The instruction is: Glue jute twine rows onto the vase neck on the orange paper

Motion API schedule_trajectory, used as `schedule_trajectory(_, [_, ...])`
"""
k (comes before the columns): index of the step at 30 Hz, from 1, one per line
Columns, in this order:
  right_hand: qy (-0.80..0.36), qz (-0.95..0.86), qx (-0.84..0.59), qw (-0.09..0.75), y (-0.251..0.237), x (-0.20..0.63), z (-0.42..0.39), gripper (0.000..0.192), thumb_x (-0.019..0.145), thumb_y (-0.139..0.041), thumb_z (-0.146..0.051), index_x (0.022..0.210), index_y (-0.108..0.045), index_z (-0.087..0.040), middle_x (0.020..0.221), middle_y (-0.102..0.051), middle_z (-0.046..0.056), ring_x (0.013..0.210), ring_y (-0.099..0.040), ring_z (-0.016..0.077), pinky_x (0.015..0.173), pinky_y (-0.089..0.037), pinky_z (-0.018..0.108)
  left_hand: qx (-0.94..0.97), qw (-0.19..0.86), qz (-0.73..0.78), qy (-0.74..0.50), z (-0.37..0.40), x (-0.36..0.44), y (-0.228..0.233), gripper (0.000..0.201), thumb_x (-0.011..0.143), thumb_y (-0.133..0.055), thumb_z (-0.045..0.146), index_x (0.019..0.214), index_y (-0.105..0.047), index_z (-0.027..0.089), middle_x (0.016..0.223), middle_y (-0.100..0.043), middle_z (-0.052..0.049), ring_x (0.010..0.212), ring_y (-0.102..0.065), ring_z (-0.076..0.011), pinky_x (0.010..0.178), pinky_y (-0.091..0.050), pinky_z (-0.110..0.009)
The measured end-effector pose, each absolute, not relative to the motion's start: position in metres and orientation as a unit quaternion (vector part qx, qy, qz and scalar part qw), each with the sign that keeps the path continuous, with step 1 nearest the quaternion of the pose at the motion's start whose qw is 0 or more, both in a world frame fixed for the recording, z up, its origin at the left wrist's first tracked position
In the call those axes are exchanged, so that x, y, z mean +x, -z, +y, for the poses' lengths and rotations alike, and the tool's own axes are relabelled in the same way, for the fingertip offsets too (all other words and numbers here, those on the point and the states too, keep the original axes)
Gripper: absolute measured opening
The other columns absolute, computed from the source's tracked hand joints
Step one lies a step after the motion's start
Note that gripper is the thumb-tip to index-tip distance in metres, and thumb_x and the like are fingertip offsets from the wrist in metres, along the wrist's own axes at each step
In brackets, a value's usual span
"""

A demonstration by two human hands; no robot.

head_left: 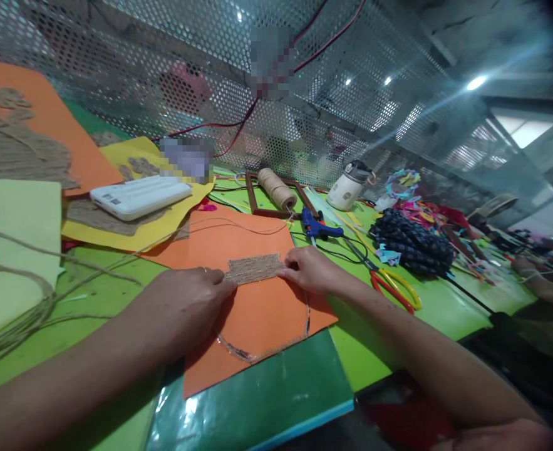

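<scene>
Holds a flat jute strip (253, 268) by its two short ends over the far half of an orange sheet (267, 313): grips the left end with the thumb and fingers of the left hand (182, 307), and pinches the right end with the thumb and fingertips of the right hand (311, 269), both clamped on the strip. Has a thin cord (249, 358) curving along the sheet's near edge, shiny and dark in places. Rests the sheet partly on a glossy dark green sheet (267, 401) at the near edge of the light green worktop (365, 357). Has loose twine trailing over the worktop's left side and, toward its far left corner, a white device (139, 195) lying across a yellow sheet (139, 149). Faces a perforated metal screen (229, 75) along the far edge, with a twine spool (273, 186) lying within or across a brown frame (252, 197) (cannot tell which), a blue glue gun (320, 227) just beside it, and a white bottle (346, 193) farther right. Has red-and-yellow-handled scissors (374, 269) near a dark folded umbrella (410, 241). Shares the worktop's right end with another person's hand (537, 279), dark and blurred.
</scene>
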State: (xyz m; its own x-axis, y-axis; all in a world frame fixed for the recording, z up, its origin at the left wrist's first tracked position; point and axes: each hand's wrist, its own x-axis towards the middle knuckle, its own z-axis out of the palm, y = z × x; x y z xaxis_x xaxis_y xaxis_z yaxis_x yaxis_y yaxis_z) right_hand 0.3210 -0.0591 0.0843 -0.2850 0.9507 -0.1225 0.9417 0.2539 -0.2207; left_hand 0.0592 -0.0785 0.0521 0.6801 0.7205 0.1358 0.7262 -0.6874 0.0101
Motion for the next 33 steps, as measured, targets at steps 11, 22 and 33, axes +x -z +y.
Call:
schedule_trajectory(11, [-0.091,-0.794,-0.601,-0.017,-0.087,0.313,-0.064,0.041,0.099,-0.069,-0.052,0.078,-0.068,-0.018,0.08,-0.071,0.008,0.066,-0.053,0.017,0.058,-0.027,0.031,-0.918,0.068,-0.39,0.029,-0.081,0.063,-0.053,0.024,0.096,-0.047,0.016,0.096,-0.07,0.021,0.073,-0.067,-0.007,0.059,-0.056,-0.0228,0.054,-0.011,-0.039])
schedule_trajectory(22, [-0.089,-0.783,-0.611,-0.074,-0.095,0.306,-0.057,0.043,0.098,-0.068,-0.055,0.077,-0.072,-0.018,0.079,-0.073,0.009,0.068,-0.059,0.0192,0.056,-0.028,0.032,-0.915,0.069,-0.398,0.021,-0.086,0.066,-0.063,0.023,0.094,-0.05,0.014,0.097,-0.073,0.018,0.072,-0.067,-0.009,0.062,-0.058,-0.0233,0.052,-0.017,-0.038])
schedule_trajectory(33, [-0.091,-0.768,-0.627,-0.096,-0.096,0.296,-0.052,0.05,0.096,-0.067,-0.061,0.07,-0.071,-0.018,0.073,-0.071,0.009,0.064,-0.057,0.0192,0.055,-0.025,0.032,-0.909,0.061,-0.409,0.042,-0.091,0.067,-0.064,0.028,0.098,-0.046,0.017,0.091,-0.073,0.018,0.073,-0.068,-0.009,0.062,-0.059,-0.0238,0.052,-0.027,-0.036])
